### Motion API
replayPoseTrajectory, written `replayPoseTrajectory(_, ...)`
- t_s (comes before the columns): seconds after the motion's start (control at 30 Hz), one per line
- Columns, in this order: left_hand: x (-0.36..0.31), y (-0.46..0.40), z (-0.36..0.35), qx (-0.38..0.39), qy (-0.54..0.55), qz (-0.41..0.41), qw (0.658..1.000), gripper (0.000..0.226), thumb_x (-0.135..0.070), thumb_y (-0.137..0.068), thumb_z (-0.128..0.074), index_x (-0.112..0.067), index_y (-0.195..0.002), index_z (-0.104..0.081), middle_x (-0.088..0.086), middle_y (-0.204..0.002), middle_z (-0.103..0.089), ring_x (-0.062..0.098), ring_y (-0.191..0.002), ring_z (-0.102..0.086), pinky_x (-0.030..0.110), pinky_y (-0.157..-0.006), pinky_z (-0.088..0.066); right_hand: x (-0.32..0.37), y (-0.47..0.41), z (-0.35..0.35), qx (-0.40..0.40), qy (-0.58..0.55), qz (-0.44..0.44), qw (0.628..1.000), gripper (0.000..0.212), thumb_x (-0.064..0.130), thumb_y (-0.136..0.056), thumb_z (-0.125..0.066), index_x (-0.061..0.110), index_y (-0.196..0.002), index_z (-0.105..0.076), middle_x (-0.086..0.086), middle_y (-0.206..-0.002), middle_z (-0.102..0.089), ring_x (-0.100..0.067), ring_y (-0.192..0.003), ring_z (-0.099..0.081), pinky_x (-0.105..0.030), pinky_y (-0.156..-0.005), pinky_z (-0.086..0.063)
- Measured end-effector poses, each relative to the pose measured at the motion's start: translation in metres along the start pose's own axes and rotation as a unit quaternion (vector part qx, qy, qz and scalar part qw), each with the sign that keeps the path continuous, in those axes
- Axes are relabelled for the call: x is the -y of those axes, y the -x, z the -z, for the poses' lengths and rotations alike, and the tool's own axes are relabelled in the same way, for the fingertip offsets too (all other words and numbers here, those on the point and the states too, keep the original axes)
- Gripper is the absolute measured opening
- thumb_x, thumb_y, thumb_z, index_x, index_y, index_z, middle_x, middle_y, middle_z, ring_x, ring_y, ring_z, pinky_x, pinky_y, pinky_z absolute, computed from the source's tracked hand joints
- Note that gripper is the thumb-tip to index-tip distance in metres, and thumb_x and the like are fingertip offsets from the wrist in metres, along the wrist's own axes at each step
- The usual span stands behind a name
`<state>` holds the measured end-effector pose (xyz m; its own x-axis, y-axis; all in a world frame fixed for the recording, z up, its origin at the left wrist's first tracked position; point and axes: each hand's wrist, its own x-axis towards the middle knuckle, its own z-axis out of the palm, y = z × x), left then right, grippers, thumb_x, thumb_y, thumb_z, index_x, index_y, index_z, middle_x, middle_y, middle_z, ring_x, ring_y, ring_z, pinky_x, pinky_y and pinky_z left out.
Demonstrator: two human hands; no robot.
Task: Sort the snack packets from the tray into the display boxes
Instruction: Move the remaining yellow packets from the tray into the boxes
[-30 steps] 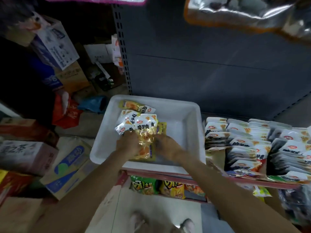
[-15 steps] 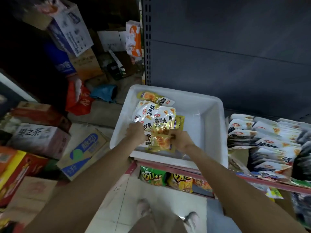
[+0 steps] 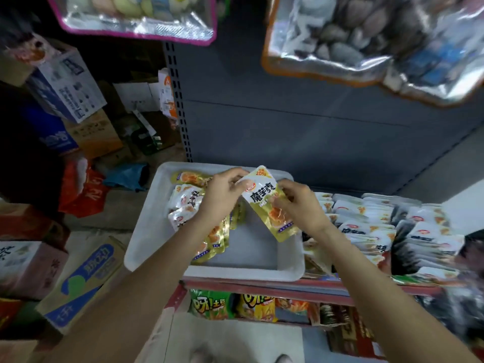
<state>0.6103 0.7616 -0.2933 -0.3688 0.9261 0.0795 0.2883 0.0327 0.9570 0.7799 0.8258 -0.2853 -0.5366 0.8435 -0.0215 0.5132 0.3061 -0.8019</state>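
Nearest the camera, the person's shoes (image 3: 241,358) stood on a pale floor, with cardboard boxes (image 3: 78,281) stacked off to the left. Just beyond the feet, a lower shelf held green and yellow snack bags (image 3: 233,305) under a red shelf edge (image 3: 262,285).

On the shelf above sat a white tray (image 3: 146,239). Both forearms reached over its near rim. The left hand (image 3: 222,197) and the right hand (image 3: 298,205) together held one yellow and white packet (image 3: 267,203) lifted above the tray, tilted with its top corner pointing away. The left grip pinched the packet's upper left edge between thumb and fingers; the right grip was curled round its right side.

Under the left forearm, more packets (image 3: 188,203) lay loose in the left half of the tray, white ones toward the far left and yellow ones nearer the middle. The right part of the tray floor showed bare.

Just to the right of the tray, display boxes (image 3: 379,226) held upright rows of white packets packed close together.

Farther back rose the grey back panel (image 3: 301,121) of the shelving, and two shiny bags (image 3: 353,35) hung overhead.
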Motion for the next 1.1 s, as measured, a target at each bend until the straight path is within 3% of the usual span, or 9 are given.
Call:
replayPoseTrajectory(0.13,-0.016,-0.009,-0.042,-0.038,0.031,0.006,0.999,0.010,-0.007,-0.089,-0.060,-0.015,-0.095,-0.060,0.006,-0.089,-0.068,0.025,-0.085,-0.067,0.037,-0.084,-0.052,-0.009,0.005,0.040,-0.111,-0.068,-0.004,0.991,0.011,0.001,-0.083,-0.062,0.009,-0.089,-0.058,-0.007,-0.081,-0.064,-0.027,-0.076,-0.061,-0.039,-0.071,-0.050)
replayPoseTrajectory(0.27,-0.007,0.002,-0.081,0.128,-0.130,0.005,0.983,0.028,-0.012,-0.088,-0.055,-0.003,-0.114,-0.060,0.014,-0.113,-0.064,0.030,-0.104,-0.062,0.036,-0.090,-0.047,-0.021,0.013,0.079,-0.193,-0.219,-0.006,0.956,0.032,-0.006,-0.085,-0.059,0.025,-0.094,-0.056,0.004,-0.092,-0.066,-0.009,-0.082,-0.065,-0.031,-0.079,-0.054)
replayPoseTrajectory(0.4,-0.004,0.016,-0.107,0.241,-0.251,-0.042,0.937,0.039,-0.010,-0.092,-0.054,-0.010,-0.132,-0.051,0.007,-0.133,-0.052,0.021,-0.120,-0.049,0.019,-0.092,-0.032,-0.038,0.015,0.096,-0.162,-0.174,-0.015,0.971,0.027,-0.008,-0.085,-0.059,0.016,-0.098,-0.056,-0.002,-0.096,-0.067,-0.012,-0.086,-0.066,-0.030,-0.081,-0.054)
replayPoseTrajectory(0.53,-0.006,0.019,-0.114,0.218,-0.213,-0.019,0.952,0.032,-0.007,-0.092,-0.054,-0.007,-0.124,-0.056,0.006,-0.125,-0.060,0.015,-0.114,-0.054,0.007,-0.077,-0.031,-0.056,0.018,0.096,-0.041,-0.101,-0.052,0.993,0.022,-0.003,-0.084,-0.063,0.013,-0.095,-0.054,-0.014,-0.088,-0.066,-0.026,-0.073,-0.064,-0.042,-0.071,-0.053)
replayPoseTrajectory(0.6,-0.008,0.020,-0.114,0.212,-0.193,-0.012,0.958,0.029,-0.005,-0.092,-0.052,-0.009,-0.121,-0.058,0.004,-0.120,-0.063,0.013,-0.110,-0.056,0.007,-0.078,-0.034,-0.061,0.017,0.095,-0.002,-0.031,-0.058,0.998,0.024,0.000,-0.081,-0.068,0.018,-0.082,-0.052,-0.003,-0.072,-0.059,-0.014,-0.061,-0.055,-0.035,-0.059,-0.046)
replayPoseTrajectory(0.73,-0.008,0.019,-0.114,0.187,-0.159,0.012,0.969,0.027,-0.008,-0.093,-0.052,-0.011,-0.118,-0.060,0.002,-0.114,-0.064,0.012,-0.106,-0.059,0.012,-0.081,-0.040,-0.057,0.016,0.096,-0.022,-0.001,-0.046,0.999,0.024,0.005,-0.079,-0.071,0.018,-0.088,-0.053,0.008,-0.076,-0.060,-0.008,-0.065,-0.057,-0.024,-0.057,-0.046)
replayPoseTrajectory(0.9,-0.009,0.021,-0.117,0.172,-0.121,0.012,0.978,0.023,-0.012,-0.090,-0.060,-0.010,-0.113,-0.063,0.001,-0.109,-0.066,0.010,-0.100,-0.061,-0.003,-0.070,-0.039,-0.050,0.022,0.099,-0.063,0.088,0.043,0.993,0.023,0.010,-0.079,-0.073,0.018,-0.097,-0.062,0.011,-0.086,-0.062,0.001,-0.068,-0.057,-0.004,-0.058,-0.042)
replayPoseTrajectory(1.0,-0.010,0.022,-0.118,0.154,-0.097,0.000,0.983,0.021,-0.015,-0.087,-0.065,-0.010,-0.107,-0.066,0.001,-0.104,-0.068,0.009,-0.095,-0.062,0.001,-0.073,-0.043,-0.051,0.026,0.096,-0.082,0.080,0.062,0.991,0.028,0.010,-0.079,-0.072,0.016,-0.104,-0.060,0.012,-0.090,-0.061,0.001,-0.070,-0.057,-0.005,-0.060,-0.042)
replayPoseTrajectory(1.1,-0.009,0.020,-0.121,0.141,-0.093,-0.006,0.986,0.017,-0.011,-0.087,-0.064,-0.010,-0.103,-0.067,0.002,-0.101,-0.069,0.011,-0.092,-0.063,0.003,-0.073,-0.044,-0.051,0.030,0.094,-0.118,0.074,0.063,0.988,0.020,0.017,-0.085,-0.068,0.015,-0.103,-0.061,0.010,-0.086,-0.061,-0.012,-0.070,-0.061,-0.020,-0.060,-0.048)
